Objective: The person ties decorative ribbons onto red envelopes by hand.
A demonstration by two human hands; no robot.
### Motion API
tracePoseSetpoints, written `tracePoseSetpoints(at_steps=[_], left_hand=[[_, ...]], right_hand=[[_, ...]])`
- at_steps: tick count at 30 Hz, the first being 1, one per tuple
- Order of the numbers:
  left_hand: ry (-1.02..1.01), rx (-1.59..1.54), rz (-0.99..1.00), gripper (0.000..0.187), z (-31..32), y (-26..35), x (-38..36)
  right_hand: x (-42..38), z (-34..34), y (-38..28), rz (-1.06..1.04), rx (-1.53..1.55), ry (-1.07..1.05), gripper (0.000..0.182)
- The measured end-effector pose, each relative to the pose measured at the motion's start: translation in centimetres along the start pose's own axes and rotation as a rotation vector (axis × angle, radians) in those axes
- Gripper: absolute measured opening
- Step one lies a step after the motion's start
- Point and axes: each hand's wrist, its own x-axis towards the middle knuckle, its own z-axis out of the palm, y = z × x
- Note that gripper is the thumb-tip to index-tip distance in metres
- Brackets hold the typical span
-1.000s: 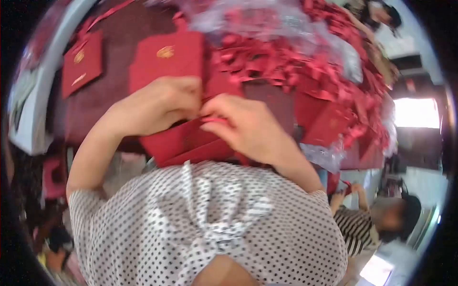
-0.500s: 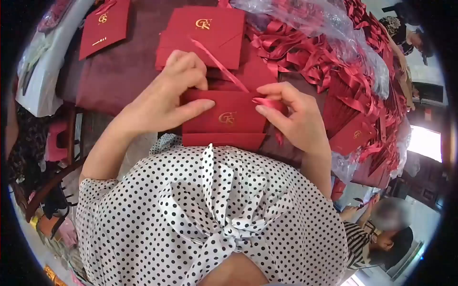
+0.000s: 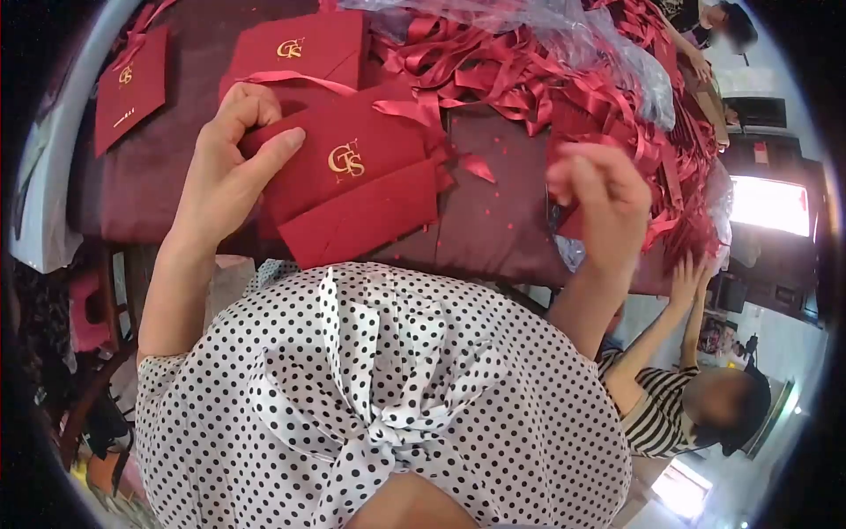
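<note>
My left hand (image 3: 233, 163) grips the upper left edge of a flat red paper gift bag (image 3: 388, 150), thumb on its front. Gold "GTS"-like letters mark the bag, and its folded lower part points toward me. A pink-red ribbon end (image 3: 476, 167) lies by the bag's right side, and another ribbon (image 3: 300, 81) runs above it. To the right, my right hand (image 3: 604, 181) is raised near a pile of red bags and ribbons (image 3: 608, 115). Its fingers are curled and blurred, so whether anything is in them cannot be made out.
Behind my left hand lies a stack of red bags (image 3: 308, 44), and a single bag (image 3: 132, 93) sits at far left. Clear plastic wrap (image 3: 634, 57) covers part of the ribbons. Small red scraps dot the dark tablecloth (image 3: 493, 238). A co-worker in stripes (image 3: 661, 392) is at right.
My right hand has let go of the ribbon at the bag and moved right. The bag, in my left hand, has tilted and shifted left in view as the camera turned.
</note>
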Motion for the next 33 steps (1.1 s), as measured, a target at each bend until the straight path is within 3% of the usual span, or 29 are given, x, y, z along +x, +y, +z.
tracePoseSetpoints(at_steps=[3, 7, 9, 12, 13, 15, 16, 18, 20, 22, 24, 27, 33], left_hand=[[0.028, 0.065, -0.01, 0.021, 0.1, -0.1, -0.2], [0.053, 0.029, -0.067, 0.021, 0.0, -0.7, -0.9], [0.066, 0.031, -0.086, 0.021, -0.1, -0.7, -1.0], [0.079, 0.012, -0.063, 0.021, 0.1, -0.9, -0.9], [0.076, 0.015, -0.047, 0.021, 0.2, -0.9, -0.9], [0.075, 0.078, 0.005, 0.023, -0.1, -1.1, -0.8], [0.084, 0.084, 0.011, 0.023, 0.0, -1.3, -0.8], [0.061, 0.03, -0.072, 0.024, 0.0, -0.9, -0.8], [0.069, -0.127, -0.132, 0.025, 0.7, -1.1, -0.8], [0.051, -0.133, -0.131, 0.024, 1.2, -1.1, -0.8], [0.043, -0.143, -0.167, 0.024, 1.4, -1.1, -0.8], [0.05, -0.166, -0.125, 0.024, 1.6, -1.4, -1.0], [0.023, -0.169, -0.158, 0.022, 1.5, -1.6, -1.5]], right_hand=[[0.8, 0.6, 1.5, -0.007, -0.531, -0.079, 0.013], [0.9, -0.4, 5.2, 0.032, -0.755, -0.041, 0.017], [0.8, -0.4, 6.2, -0.111, -1.013, -0.219, 0.024], [0.6, 0.2, 9.0, -0.17, -0.982, -0.311, 0.023], [0.5, 0.5, 9.1, -0.214, -1.027, -0.286, 0.015], [-0.1, 1.6, 7.3, -0.001, -0.8, -0.131, 0.01], [-0.2, 0.9, 6.7, 0.134, -0.5, -0.131, 0.012], [-0.7, 2.2, 2.6, 0.206, -0.134, -0.146, 0.021], [-0.3, 2.8, 2.2, 0.146, 0.242, -0.246, 0.022], [0.2, 4.3, 2.5, 0.189, 0.179, -0.223, 0.011], [0.9, 5.5, 2.9, 0.349, 0.271, -0.121, 0.014], [2.5, 5.7, 5.0, 0.328, 0.578, -0.36, 0.027], [2.9, 6.9, 4.9, 0.379, 0.454, -0.399, 0.03]])
